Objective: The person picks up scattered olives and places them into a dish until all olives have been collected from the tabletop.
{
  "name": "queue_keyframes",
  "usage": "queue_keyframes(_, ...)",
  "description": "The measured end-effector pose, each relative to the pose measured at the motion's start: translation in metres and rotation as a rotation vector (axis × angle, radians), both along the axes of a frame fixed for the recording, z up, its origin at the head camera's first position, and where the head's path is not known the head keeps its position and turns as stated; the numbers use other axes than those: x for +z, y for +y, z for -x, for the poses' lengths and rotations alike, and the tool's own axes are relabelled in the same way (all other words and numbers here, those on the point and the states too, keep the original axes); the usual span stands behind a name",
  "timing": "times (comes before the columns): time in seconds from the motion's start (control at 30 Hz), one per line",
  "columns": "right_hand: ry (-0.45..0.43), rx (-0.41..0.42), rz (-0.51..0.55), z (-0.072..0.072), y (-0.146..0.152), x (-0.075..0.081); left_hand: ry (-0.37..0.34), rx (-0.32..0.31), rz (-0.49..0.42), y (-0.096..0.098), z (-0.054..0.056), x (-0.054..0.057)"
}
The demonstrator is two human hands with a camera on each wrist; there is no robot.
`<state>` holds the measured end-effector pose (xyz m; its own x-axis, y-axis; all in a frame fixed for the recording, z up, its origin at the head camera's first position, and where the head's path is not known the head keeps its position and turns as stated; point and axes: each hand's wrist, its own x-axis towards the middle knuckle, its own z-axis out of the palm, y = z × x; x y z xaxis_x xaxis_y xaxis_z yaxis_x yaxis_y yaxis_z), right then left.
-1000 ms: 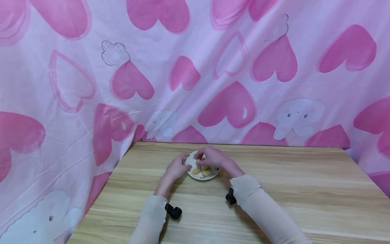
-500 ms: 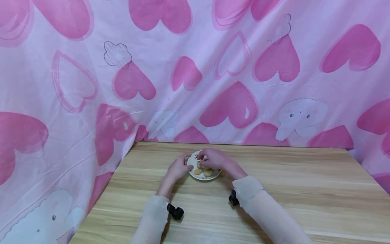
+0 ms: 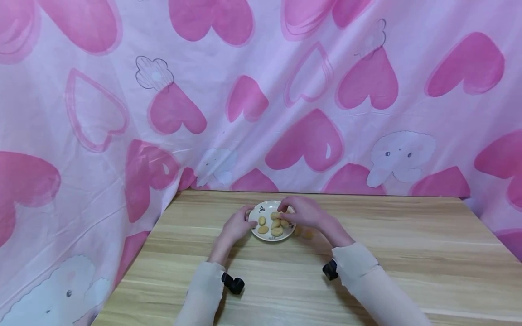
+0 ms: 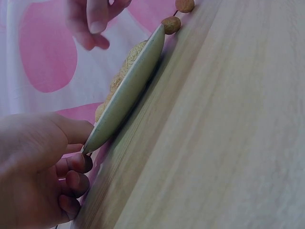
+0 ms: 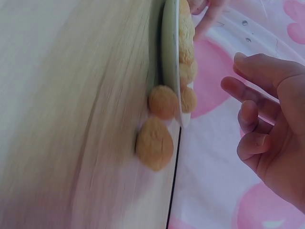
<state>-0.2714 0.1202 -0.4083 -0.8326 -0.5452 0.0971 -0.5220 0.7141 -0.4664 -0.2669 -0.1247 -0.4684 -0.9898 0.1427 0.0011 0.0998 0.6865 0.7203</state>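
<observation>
A white plate (image 3: 257, 212) with small dark prints lies on the table, bearing several tan, wrinkled walnuts (image 3: 277, 231). My left hand (image 3: 236, 226) grips its left rim, thumb on top and fingers underneath, as the left wrist view shows. Over the plate's right side hovers my right hand (image 3: 303, 212). In the right wrist view this hand (image 5: 281, 109) has its fingers loosely bent and apart, holding nothing. Two loose walnuts sit on the table just right of the plate; the nearer walnut (image 5: 162, 102) is close against the rim, the other walnut (image 5: 155, 144) beside it.
The wooden table (image 3: 277, 280) ends at a pink curtain (image 3: 302, 90) with hearts, which hangs behind it and along the left. Black wrist cameras are strapped to both sleeves, the left camera (image 3: 233, 284) and the right camera (image 3: 330, 270).
My right hand has let go of a walnut on the plate's left part and moved right, uncovering the walnuts in the middle. The left hand keeps its grip on the rim.
</observation>
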Motion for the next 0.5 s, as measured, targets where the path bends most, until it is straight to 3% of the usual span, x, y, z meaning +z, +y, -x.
queue_keyframes(0.27, 0.02, 0.026, 0.0, -0.01, 0.018, 0.0, 0.0, 0.005, 0.005, 0.0, 0.002, 0.001)
queue_keyframes(0.5, -0.01, -0.001, -0.016, -0.016, 0.028, -0.002, 0.002, 0.005, 0.001, 0.0, 0.001, 0.0)
